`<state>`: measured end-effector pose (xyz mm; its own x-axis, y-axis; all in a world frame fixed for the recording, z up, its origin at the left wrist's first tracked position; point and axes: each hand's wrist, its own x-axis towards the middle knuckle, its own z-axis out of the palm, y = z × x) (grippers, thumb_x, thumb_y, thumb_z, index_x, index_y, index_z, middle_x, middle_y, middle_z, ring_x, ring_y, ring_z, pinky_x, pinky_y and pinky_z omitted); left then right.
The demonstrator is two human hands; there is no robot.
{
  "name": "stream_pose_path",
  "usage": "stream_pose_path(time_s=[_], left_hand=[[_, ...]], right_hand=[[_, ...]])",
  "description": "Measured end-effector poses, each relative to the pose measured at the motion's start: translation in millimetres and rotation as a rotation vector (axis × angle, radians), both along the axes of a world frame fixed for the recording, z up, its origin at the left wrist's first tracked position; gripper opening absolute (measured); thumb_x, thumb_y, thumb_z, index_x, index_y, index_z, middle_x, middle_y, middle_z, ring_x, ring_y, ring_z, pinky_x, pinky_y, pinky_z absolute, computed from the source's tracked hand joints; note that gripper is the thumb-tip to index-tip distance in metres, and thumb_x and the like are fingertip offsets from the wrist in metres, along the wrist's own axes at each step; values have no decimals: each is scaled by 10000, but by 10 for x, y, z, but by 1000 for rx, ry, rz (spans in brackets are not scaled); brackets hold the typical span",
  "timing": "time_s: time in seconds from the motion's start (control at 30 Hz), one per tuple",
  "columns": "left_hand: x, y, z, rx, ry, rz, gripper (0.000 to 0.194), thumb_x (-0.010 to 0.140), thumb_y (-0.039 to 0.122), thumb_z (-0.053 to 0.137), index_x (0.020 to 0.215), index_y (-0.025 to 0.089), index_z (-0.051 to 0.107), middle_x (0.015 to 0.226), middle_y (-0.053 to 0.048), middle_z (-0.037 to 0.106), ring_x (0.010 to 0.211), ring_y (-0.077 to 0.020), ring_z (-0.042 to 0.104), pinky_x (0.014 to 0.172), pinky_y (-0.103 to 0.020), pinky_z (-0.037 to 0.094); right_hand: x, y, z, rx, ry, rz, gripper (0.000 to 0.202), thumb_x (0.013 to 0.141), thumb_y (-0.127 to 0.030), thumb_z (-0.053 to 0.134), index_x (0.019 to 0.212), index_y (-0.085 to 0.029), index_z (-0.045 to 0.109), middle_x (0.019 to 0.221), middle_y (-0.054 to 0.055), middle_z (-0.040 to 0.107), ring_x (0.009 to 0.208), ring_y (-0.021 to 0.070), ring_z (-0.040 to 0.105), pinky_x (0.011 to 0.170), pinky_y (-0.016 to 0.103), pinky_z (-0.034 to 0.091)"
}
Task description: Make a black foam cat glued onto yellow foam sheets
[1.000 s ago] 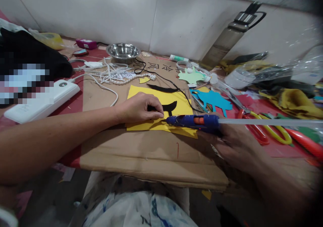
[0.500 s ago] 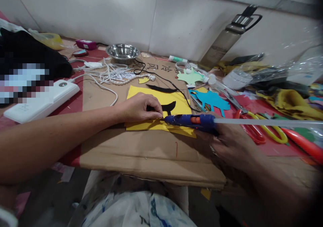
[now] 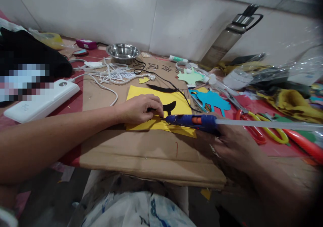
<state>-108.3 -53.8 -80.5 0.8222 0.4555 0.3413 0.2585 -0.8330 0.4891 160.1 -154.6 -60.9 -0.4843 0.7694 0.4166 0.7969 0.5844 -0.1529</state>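
A yellow foam sheet (image 3: 176,100) lies on a flat cardboard sheet (image 3: 141,149). My left hand (image 3: 140,108) rests on the yellow sheet and pinches a curved black cutout (image 3: 169,106) at its near end. My right hand (image 3: 230,146) grips a blue hot glue gun (image 3: 194,121) with a clear glue stick (image 3: 264,124) sticking out of its back. The gun's nozzle touches the spot right by my left fingertips. A second black strip (image 3: 161,89) lies at the yellow sheet's far edge.
Farther back are a steel bowl (image 3: 122,51), a pearl string (image 3: 131,78), and white cables. A white power bank (image 3: 40,100) lies at left. To the right are a teal cutout (image 3: 212,99), a green cutout (image 3: 191,76), scissors (image 3: 262,132), a metal bottle (image 3: 228,40) and plastic bags.
The glue gun's nozzle has crept left up to my left fingertips. My left fingers have shifted slightly on the black cutout.
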Motion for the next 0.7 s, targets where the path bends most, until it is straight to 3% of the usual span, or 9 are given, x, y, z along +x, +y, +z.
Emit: stream_pose_path(time_s=[0.1, 0.27, 0.43, 0.7], left_hand=[[-2, -4, -1, 2, 16, 11, 404, 705, -49, 499, 928, 176, 749, 1032, -54, 708, 951, -148, 655, 860, -237, 506], [-6, -7, 4, -9, 23, 13, 387, 715, -39, 501, 924, 178, 745, 1031, -51, 707, 962, -151, 654, 874, -246, 507], [-2, -5, 21, -19, 28, 1, 401, 706, -46, 485, 923, 170, 744, 1037, -61, 704, 967, -160, 648, 887, -262, 503], [5, -13, 36, -32, 51, 8, 374, 731, -34, 490, 902, 181, 743, 1037, -58, 699, 967, -158, 638, 893, -261, 489]], right_hand=[[18, -5, -16, -30, 7, -19, 180, 935, -258, 482, 1058, -222, 608, 958, 34, 733, 588, 187, 581, 469, 291, 411], [23, -2, -14, -15, 12, -19, 203, 944, -284, 457, 1031, -246, 636, 917, 29, 726, 656, 207, 631, 500, 293, 449], [6, -6, 11, -56, 21, -25, 216, 940, -302, 468, 1040, -252, 652, 875, 34, 717, 610, 203, 615, 487, 290, 441], [7, -20, 27, -58, 6, -33, 218, 941, -312, 472, 1032, -238, 656, 680, 5, 570, 532, 193, 534, 458, 287, 403]])
